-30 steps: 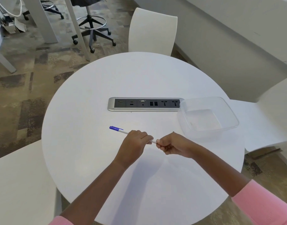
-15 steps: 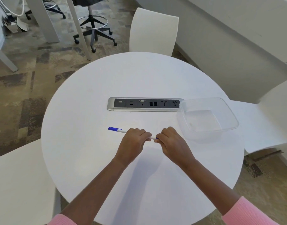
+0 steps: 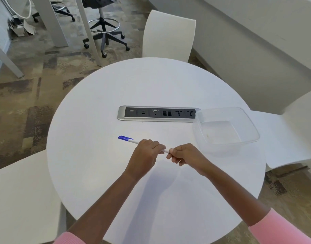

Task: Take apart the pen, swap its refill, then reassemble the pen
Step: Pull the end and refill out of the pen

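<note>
White round table [image 3: 98, 173] under both hands. Gripped slim white plastic pen with blue cap [image 3: 128, 139] in curled left hand [image 3: 145, 154], cap jutting past its left; pinched the barrel's other end in curled right hand [image 3: 184, 155]. Beyond them, silver-and-black socket strip [image 3: 158, 113]; past the right hand, clear rectangular plastic tub [image 3: 219, 131]. White chairs [image 3: 168, 34] around, mottled brown carpet [image 3: 28, 103].

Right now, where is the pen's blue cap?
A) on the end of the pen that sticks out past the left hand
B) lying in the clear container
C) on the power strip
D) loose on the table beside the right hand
A: the blue cap sits on the end of the pen that projects beyond the left hand, while the right hand grips the opposite end; no cap shows in the clear container.
</note>
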Demonstrator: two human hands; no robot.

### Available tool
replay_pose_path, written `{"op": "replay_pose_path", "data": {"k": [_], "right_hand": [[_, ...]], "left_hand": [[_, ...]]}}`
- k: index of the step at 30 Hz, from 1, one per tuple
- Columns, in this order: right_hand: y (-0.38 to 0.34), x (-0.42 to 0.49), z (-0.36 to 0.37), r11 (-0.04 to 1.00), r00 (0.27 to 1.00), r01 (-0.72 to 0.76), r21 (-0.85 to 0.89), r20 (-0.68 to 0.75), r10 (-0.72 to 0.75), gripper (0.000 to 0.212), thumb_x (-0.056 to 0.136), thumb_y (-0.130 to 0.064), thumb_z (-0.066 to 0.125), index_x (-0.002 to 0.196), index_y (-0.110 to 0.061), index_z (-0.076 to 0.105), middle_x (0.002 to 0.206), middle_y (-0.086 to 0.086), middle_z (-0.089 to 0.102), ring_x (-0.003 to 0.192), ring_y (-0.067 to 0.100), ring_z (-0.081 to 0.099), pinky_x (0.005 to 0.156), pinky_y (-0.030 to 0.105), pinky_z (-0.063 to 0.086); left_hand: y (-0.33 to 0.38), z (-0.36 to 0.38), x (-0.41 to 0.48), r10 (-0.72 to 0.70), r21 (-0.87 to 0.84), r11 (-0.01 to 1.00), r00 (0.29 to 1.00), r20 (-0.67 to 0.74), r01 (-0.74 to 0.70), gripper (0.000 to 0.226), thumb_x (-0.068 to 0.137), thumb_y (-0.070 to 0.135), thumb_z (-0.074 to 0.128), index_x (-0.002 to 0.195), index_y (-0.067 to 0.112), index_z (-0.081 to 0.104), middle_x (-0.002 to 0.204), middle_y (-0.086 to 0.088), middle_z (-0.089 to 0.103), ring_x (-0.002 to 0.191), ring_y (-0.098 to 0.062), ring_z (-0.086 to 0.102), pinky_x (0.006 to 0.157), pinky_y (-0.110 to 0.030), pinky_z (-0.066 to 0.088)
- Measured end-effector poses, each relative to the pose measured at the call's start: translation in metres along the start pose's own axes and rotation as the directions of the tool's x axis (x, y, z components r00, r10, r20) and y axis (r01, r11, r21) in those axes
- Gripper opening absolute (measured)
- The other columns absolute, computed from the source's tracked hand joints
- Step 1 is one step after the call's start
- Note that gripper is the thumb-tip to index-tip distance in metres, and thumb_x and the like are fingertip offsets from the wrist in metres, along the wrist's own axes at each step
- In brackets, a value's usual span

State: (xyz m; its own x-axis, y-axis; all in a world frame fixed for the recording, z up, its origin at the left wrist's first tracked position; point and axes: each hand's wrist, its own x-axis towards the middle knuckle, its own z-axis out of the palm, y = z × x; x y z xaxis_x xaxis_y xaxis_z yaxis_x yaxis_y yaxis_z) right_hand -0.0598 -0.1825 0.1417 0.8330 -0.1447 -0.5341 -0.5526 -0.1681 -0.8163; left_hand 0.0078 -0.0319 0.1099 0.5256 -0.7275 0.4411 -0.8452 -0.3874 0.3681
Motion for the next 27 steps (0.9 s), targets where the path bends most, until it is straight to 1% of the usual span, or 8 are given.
{"op": "replay_pose_path", "data": {"k": [3,6,11,15,17,20,23,27], "right_hand": [[0.013,-0.004,0.01,0.915,0.944,0.194,-0.354,-0.187,-0.272,0.014,0.09,-0.022,0.053,0.084,-0.016,0.064,0.07,-0.002,0.058,0.067,0.007,0.048,0.061,0.015,0.036],[0.024,-0.01,0.017,0.653,0.808,0.27,-0.707,-0.203,-0.553,0.01,0.084,-0.016,0.062,0.09,-0.009,0.063,0.078,0.008,0.062,0.076,0.019,0.051,0.069,0.026,0.042],[0.02,-0.013,0.016,0.429,0.696,0.3,-0.852,-0.113,-0.709,0.011,0.07,-0.002,0.074,0.067,-0.001,0.064,0.058,0.011,0.058,0.055,0.027,0.054,0.043,0.026,0.039],[0.019,-0.009,0.013,0.635,0.818,0.309,-0.708,-0.143,-0.557,0.014,0.085,-0.009,0.059,0.079,0.001,0.067,0.06,0.003,0.046,0.07,0.023,0.041,0.061,0.026,0.027],[0.017,-0.007,0.01,0.753,0.889,0.271,-0.6,-0.145,-0.435,0.019,0.087,-0.013,0.055,0.077,-0.001,0.066,0.058,-0.005,0.04,0.07,0.018,0.039,0.059,0.026,0.021],[0.011,-0.005,0.004,0.915,0.959,0.185,-0.359,-0.139,-0.248,0.023,0.085,-0.014,0.057,0.065,-0.007,0.065,0.056,-0.005,0.048,0.06,0.011,0.044,0.058,0.023,0.03],[0.003,-0.003,-0.003,0.981,0.997,0.055,-0.186,-0.038,-0.063,0.033,0.086,-0.013,0.058,0.053,-0.016,0.062,0.046,-0.005,0.049,0.048,0.007,0.042,0.056,0.018,0.035],[0.002,-0.001,-0.011,0.952,0.957,-0.235,0.196,0.22,0.191,0.03,0.091,-0.015,0.05,0.064,-0.011,0.062,0.048,-0.005,0.052,0.046,0.005,0.045,0.048,0.012,0.041]], "left_hand": [[0.0,0.0,0.001,-0.018,0.006,1.0,1.0,-0.008,0.018,0.016,0.063,-0.004,0.081,0.072,0.006,0.071,0.057,-0.003,0.066,0.047,-0.024,0.056,0.052,-0.025,0.047],[0.0,0.0,0.002,-0.006,0.0,1.0,1.0,-0.007,0.006,0.016,0.063,-0.002,0.081,0.073,0.005,0.071,0.058,-0.004,0.067,0.047,-0.024,0.057,0.052,-0.027,0.049],[0.004,0.002,-0.001,0.01,-0.003,1.0,1.0,-0.014,-0.01,0.014,0.064,-0.002,0.081,0.072,0.004,0.071,0.057,-0.004,0.066,0.046,-0.024,0.056,0.052,-0.027,0.05],[0.005,0.003,-0.003,0.01,-0.005,1.0,1.0,-0.024,-0.01,0.014,0.065,-0.004,0.079,0.073,0.004,0.071,0.058,-0.004,0.067,0.048,-0.025,0.057,0.052,-0.028,0.051],[0.005,0.004,-0.003,0.011,-0.008,1.0,1.0,-0.024,-0.012,0.014,0.065,-0.005,0.079,0.072,0.004,0.071,0.058,-0.004,0.067,0.049,-0.024,0.058,0.053,-0.029,0.051],[0.006,0.004,-0.004,0.016,-0.007,1.0,1.0,-0.02,-0.016,0.016,0.064,-0.007,0.079,0.072,0.005,0.071,0.059,-0.004,0.067,0.05,-0.024,0.058,0.054,-0.028,0.051],[0.005,0.003,-0.005,0.033,-0.001,0.999,0.999,-0.022,-0.033,0.017,0.064,-0.008,0.079,0.071,0.005,0.071,0.059,-0.003,0.067,0.05,-0.024,0.059,0.054,-0.028,0.051],[0.004,0.004,-0.006,0.043,0.022,0.999,0.999,-0.012,-0.043,0.017,0.064,-0.007,0.079,0.071,0.007,0.071,0.059,-0.002,0.066,0.051,-0.023,0.059,0.053,-0.028,0.05]]}}
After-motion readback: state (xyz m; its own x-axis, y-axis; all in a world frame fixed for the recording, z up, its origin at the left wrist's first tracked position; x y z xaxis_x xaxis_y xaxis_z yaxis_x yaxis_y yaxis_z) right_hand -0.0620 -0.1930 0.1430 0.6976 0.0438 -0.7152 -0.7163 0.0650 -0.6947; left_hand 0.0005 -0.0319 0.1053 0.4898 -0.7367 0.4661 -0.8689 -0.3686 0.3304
